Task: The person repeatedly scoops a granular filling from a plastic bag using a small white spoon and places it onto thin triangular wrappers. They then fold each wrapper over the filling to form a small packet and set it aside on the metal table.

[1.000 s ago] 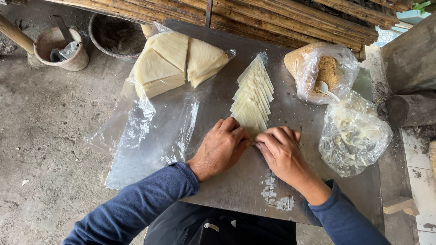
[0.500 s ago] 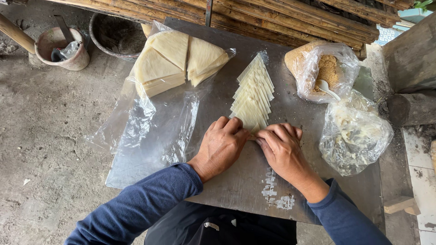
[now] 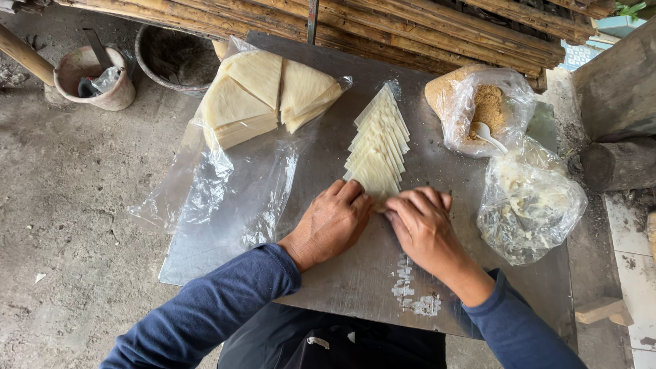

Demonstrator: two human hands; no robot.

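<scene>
1. Left hand [image 3: 333,220] lies palm down, fingers curled onto the near end of the fanned row of pastry wrappers [image 3: 378,145]
2. Right hand [image 3: 422,224] presses beside it, fingertips meeting the same wrapper
3. Wrapper row runs far from both hands across the metal table [image 3: 342,287]
4. Stacked triangular sheets [image 3: 263,92] sit far left on plastic; a bag of brown crumbs [image 3: 482,106] far right

Two hands, left [image 3: 333,222] and right [image 3: 424,225], pressing on one fanned row of dough triangles [image 3: 378,143], two stacks of dough sheets [image 3: 270,96] lying beyond the left hand, two filled plastic bags [image 3: 529,205] sitting beside the right hand, two buckets [image 3: 96,78] standing far left, one white spoon [image 3: 488,134].
</scene>
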